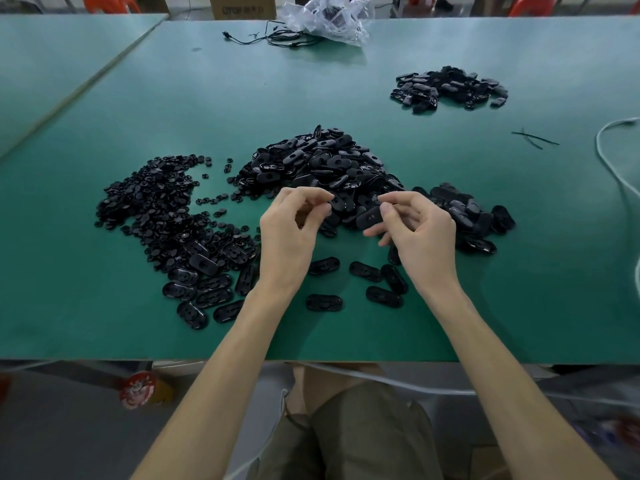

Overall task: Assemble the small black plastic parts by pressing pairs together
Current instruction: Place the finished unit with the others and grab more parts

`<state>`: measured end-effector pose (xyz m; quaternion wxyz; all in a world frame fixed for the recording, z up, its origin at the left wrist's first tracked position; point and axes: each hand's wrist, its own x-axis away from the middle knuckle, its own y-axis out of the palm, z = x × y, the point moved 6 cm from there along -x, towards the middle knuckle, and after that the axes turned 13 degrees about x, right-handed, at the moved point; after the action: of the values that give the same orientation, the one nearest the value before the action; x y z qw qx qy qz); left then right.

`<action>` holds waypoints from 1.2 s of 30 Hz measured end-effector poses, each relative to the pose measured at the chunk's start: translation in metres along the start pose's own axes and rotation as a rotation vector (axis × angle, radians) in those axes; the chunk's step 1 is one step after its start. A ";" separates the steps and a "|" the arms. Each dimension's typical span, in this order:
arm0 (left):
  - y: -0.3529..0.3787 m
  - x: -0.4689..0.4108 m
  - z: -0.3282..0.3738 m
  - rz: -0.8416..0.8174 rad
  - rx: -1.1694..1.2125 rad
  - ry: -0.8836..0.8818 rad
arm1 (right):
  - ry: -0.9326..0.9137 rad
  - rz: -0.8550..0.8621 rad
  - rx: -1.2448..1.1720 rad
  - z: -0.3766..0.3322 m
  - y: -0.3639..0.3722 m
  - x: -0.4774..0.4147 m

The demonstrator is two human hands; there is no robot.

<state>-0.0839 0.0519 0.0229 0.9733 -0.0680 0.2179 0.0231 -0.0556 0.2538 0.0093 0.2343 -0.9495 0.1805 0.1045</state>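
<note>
Item one: my left hand [289,233], raised over the green table [450,323], fingers curled, thumb and forefinger nearly closed together; whether a small part sits between them I cannot tell. Item two: my right hand [420,226], just beside the left, pinching one oval black part [370,216] between thumb and fingertips. Item three: large heap of oval parts [322,168], directly beyond both hands and spilling out past the right hand. Item four: spread of small round black parts [152,202], to the left of the left hand. Item five: oval parts laid flat in a loose cluster [204,285], near the left wrist on its outer side. Item six: five single oval parts [375,284] lying between and below the two wrists. Item seven: separate smaller pile of black pieces [450,88], well beyond the right hand. Item eight, the only container: a crumpled clear plastic bag [332,15] at the far edge, dark contents indistinct, black cables [270,38] trailing beside it.
</note>
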 end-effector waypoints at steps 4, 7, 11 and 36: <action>0.008 -0.001 -0.005 -0.119 0.250 -0.106 | -0.026 -0.047 -0.019 -0.003 0.004 0.001; 0.012 0.000 -0.009 -0.157 0.491 -0.223 | -0.062 -0.073 -0.030 -0.006 0.004 0.001; 0.013 0.002 -0.014 -0.166 0.668 -0.320 | -0.086 -0.089 -0.080 -0.010 0.004 0.002; 0.019 0.004 -0.023 -0.109 0.391 -0.287 | -0.085 -0.158 -0.115 -0.004 0.010 0.000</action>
<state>-0.0912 0.0669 -0.0022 0.9888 0.1138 0.0735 -0.0628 -0.0591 0.2438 0.0090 0.1942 -0.9675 0.0885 0.1358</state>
